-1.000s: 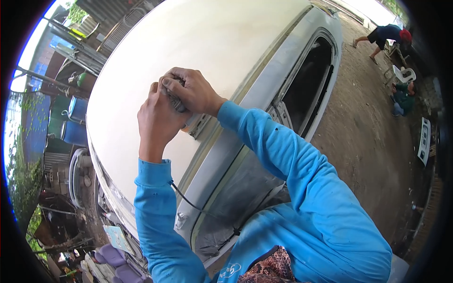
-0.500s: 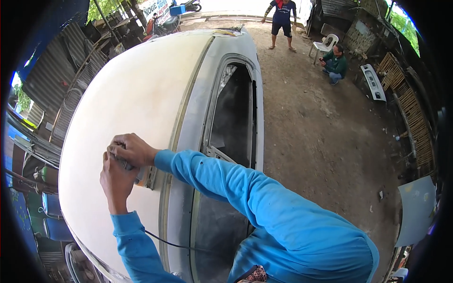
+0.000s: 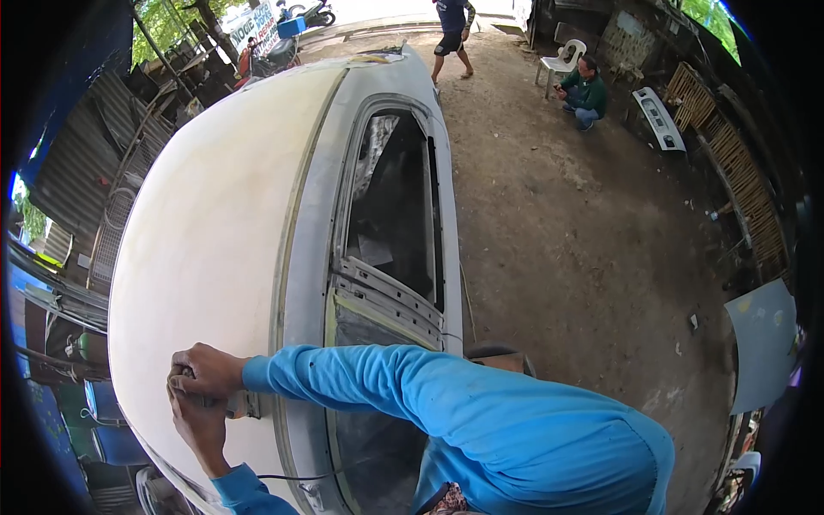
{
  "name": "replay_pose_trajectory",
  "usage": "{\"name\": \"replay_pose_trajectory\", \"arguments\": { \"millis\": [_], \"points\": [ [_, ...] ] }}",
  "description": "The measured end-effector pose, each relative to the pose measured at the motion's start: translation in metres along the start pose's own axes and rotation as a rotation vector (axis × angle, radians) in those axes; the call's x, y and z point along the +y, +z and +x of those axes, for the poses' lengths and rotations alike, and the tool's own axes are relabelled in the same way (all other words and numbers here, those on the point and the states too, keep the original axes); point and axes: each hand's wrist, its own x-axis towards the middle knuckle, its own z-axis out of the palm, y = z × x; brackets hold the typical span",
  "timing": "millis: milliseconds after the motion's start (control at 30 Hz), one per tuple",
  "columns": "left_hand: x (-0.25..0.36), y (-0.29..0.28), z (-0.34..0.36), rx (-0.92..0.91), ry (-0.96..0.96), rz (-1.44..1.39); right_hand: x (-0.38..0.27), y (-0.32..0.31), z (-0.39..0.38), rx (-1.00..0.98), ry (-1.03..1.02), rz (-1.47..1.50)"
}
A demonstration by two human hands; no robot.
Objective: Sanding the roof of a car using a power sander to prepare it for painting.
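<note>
Both my hands grip a small corded power sander that lies on the pale, primed roof of a car. Most of the sander is hidden under my fingers; a flat edge of it shows right of my hands. My right hand is closed over its top from the far side. Against it on the near side, my left hand wraps the tool's left part. A thin black cord runs rightward from beside my left wrist across the roof edge.
Right of the roof is the car's side with a dark window opening. Farther right lies a dirt floor with a crouching person, a white plastic chair and a loose bumper. Another person stands at the back.
My hands and the sander have moved nearer along the roof. The view has shifted, showing more of the car's side. The person at the back has turned and stepped left.
</note>
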Motion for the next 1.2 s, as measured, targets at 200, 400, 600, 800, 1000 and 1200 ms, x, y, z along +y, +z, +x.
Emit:
{"name": "replay_pose_trajectory", "arguments": {
  "millis": [200, 400, 600, 800, 1000, 1200],
  "points": [
    [0.034, 0.008, 0.02, -0.029, 0.061, 0.036, 0.006, -0.036, 0.004, 0.056, -0.093, -0.122],
    [0.092, 0.024, 0.065, -0.067, 0.094, 0.115, 0.001, -0.112, 0.018, 0.097, -0.095, -0.179],
    [0.14, 0.045, 0.116, -0.136, 0.133, 0.121, 0.001, -0.18, 0.038, 0.123, -0.029, -0.209],
    [0.168, 0.066, 0.152, -0.108, 0.201, 0.116, 0.013, -0.228, 0.057, 0.151, -0.116, -0.199],
    [0.15, 0.056, 0.133, -0.083, 0.195, 0.1, 0.01, -0.201, 0.05, 0.135, -0.061, -0.18],
    [0.094, 0.02, 0.057, -0.069, 0.08, 0.098, -0.01, -0.108, 0.01, 0.08, -0.032, -0.121]
  ]
}}
